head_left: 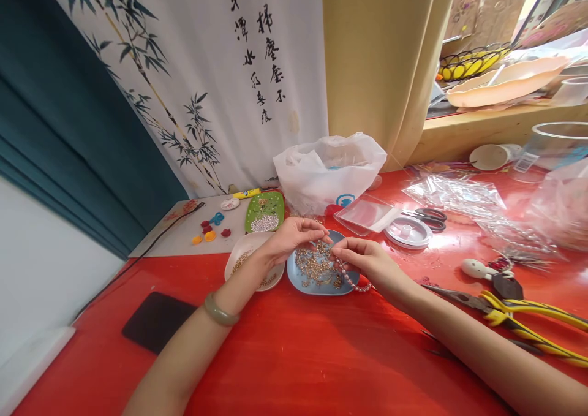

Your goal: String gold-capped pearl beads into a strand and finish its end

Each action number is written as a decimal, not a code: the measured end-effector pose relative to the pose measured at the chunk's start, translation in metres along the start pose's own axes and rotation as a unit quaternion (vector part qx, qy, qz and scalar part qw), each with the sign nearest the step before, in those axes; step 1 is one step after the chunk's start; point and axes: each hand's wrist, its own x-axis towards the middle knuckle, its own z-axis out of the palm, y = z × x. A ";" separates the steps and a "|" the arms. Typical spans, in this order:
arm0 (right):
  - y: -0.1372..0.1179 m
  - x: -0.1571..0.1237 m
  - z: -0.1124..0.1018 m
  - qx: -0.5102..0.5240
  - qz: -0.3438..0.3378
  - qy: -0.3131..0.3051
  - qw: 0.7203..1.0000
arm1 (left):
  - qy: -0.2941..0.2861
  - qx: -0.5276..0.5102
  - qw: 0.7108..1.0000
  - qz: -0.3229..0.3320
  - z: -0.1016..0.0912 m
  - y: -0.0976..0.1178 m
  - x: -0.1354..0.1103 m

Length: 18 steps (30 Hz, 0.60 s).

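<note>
My right hand (361, 260) pinches a string of pinkish, pearl-like beads (362, 288), which curves down over the right rim of a blue plate (298, 283). Gold-coloured beads (315, 266) lie loose on that plate. My left hand (298, 238) is just left of the right one, above the plates, thumb and fingers pressed together; whatever sits between its fingertips is too small to make out. Under my left forearm is a whitish plate (229, 255) with more small gold beads (239, 263). A green tray (278, 198) behind it holds white beads (265, 222).
Behind the plates stands a white plastic bag (312, 180). To the right are a white spool (408, 231), black-handled scissors (432, 219), clear plastic packets (454, 192) and yellow-handled pliers (519, 318) by my right forearm. A black phone (158, 321) lies left on the red table (275, 355).
</note>
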 end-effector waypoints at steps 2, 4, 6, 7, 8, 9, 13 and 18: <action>0.001 0.000 0.000 -0.006 -0.007 -0.003 1.000 | -0.006 0.015 1.000 0.010 -0.002 0.000 0.000; 0.002 0.000 -0.001 -0.010 -0.014 -0.002 1.000 | -0.011 0.036 0.999 0.019 -0.004 0.001 -0.001; 0.003 0.000 -0.001 -0.012 -0.015 -0.001 1.000 | -0.017 0.057 0.998 0.025 -0.003 0.003 -0.002; 0.003 0.000 -0.001 -0.014 -0.015 -0.001 1.000 | -0.020 0.067 0.997 0.028 -0.002 0.004 -0.003; 0.004 0.000 -0.002 -0.017 -0.015 -0.002 1.000 | -0.023 0.076 0.996 0.030 -0.001 0.005 -0.004; 0.004 0.000 -0.002 -0.020 -0.015 -0.004 1.000 | -0.026 0.083 0.996 0.032 0.001 0.006 -0.004; 0.005 0.000 -0.003 0.000 -0.006 -0.011 1.000 | -0.019 0.092 0.995 0.045 0.006 0.008 -0.006; 0.005 0.000 -0.003 0.078 0.024 -0.007 0.997 | 0.001 0.086 0.995 0.049 0.004 0.006 -0.004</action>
